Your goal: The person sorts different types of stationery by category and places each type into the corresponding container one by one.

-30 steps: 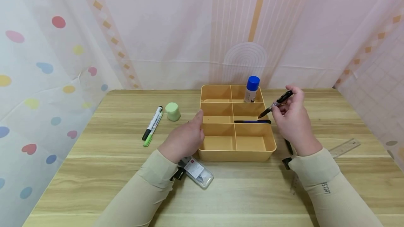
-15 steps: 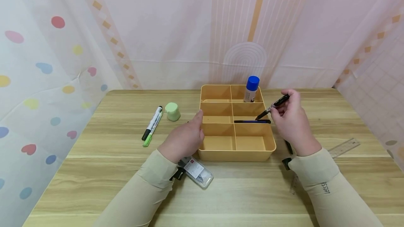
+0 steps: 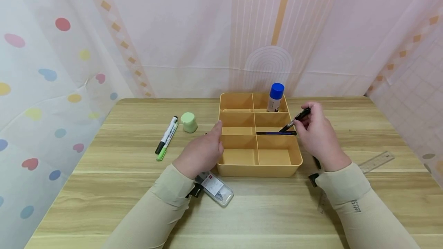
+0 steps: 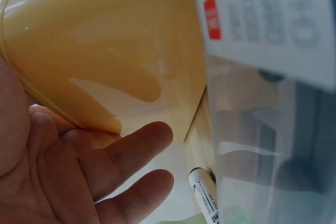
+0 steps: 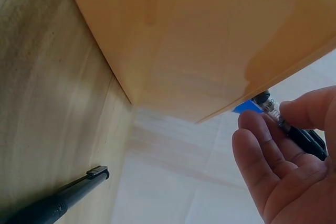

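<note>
From my station I judge the step in hand to be laying the black pen (image 3: 302, 115) into the tray (image 3: 259, 171), in its middle compartment on the right. The pen slants over the tray's right rim, lower end down beside the dark blue pen (image 3: 275, 133), which lies along the divider in front; whether that one rests on the divider or just behind it, I can't quite make out. The right hand (image 3: 320, 139) is beside the tray's right wall, thumb and fingers (image 5: 257, 153) pinching the pen's upper part. The left hand (image 3: 200, 155) lies against the tray's left wall, fingers straight and some spread apart, gripping nothing; I read that as steadying. Both forearms reach in from the tray's near side. The next move, to my mind, calls for bringing the pen's upper end inside the tray's right rim, then loosening the pinch without nudging the blue one.
</note>
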Available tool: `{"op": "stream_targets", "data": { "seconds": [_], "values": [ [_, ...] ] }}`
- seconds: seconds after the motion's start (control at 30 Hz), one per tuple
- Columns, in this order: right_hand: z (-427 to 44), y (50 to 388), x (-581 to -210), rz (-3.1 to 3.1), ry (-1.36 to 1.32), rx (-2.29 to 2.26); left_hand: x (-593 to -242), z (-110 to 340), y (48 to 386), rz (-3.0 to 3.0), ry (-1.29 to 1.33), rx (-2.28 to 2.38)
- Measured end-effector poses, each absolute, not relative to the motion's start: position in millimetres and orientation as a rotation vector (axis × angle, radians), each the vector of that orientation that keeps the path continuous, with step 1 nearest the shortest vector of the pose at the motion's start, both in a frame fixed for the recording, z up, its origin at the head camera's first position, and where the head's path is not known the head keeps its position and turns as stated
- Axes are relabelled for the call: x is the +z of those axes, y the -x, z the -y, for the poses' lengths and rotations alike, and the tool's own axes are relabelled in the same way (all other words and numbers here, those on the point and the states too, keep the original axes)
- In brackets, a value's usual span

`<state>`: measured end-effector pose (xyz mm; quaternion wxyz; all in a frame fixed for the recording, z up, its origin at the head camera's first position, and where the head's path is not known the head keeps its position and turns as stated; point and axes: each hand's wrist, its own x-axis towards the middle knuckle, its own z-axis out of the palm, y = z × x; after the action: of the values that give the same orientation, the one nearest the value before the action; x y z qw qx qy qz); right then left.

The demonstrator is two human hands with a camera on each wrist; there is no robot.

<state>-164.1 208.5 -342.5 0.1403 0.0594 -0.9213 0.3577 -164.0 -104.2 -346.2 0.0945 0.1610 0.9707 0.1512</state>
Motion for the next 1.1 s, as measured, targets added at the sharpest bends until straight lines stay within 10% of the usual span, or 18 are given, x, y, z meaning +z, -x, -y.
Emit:
{"op": "stream_targets", "data": {
  "seconds": [1.1],
  "values": [
    [-207.3,165.4,-343.4,2.845,-0.187,0.923,-345.9,106.2,163.1,-2.877,-0.495,0.467]
  ]
}}
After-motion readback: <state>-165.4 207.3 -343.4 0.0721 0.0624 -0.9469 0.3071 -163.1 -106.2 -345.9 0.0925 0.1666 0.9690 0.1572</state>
